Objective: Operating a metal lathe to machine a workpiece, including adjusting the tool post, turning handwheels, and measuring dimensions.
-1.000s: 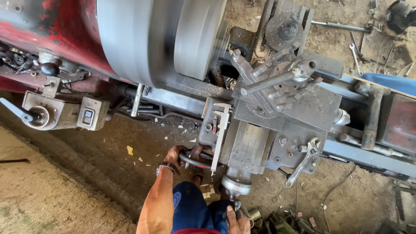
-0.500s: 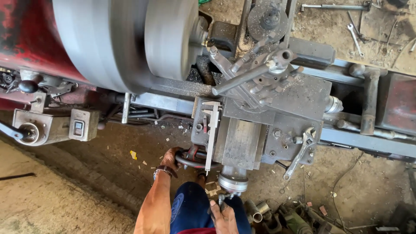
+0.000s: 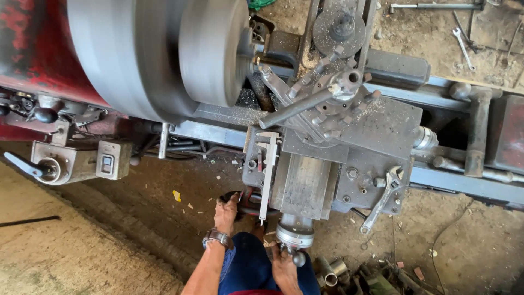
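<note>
Head view shows a big grey spinning workpiece (image 3: 164,54) on the lathe (image 3: 349,142) at far left. Near the carriage, the left hand (image 3: 226,214) is closed on the dark handwheel (image 3: 243,201). Just right, the right hand (image 3: 284,261) grips the small crank handle (image 3: 295,240). A caliper (image 3: 267,169) lies above.

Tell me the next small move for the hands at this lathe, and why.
Probably a slight turn of the cross-slide handle with the right hand, easing the tool in. The big disc is blurred with spin, the right hand grips that handle, and the left hand rests on the carriage handwheel, so both controls are in hand.
</note>
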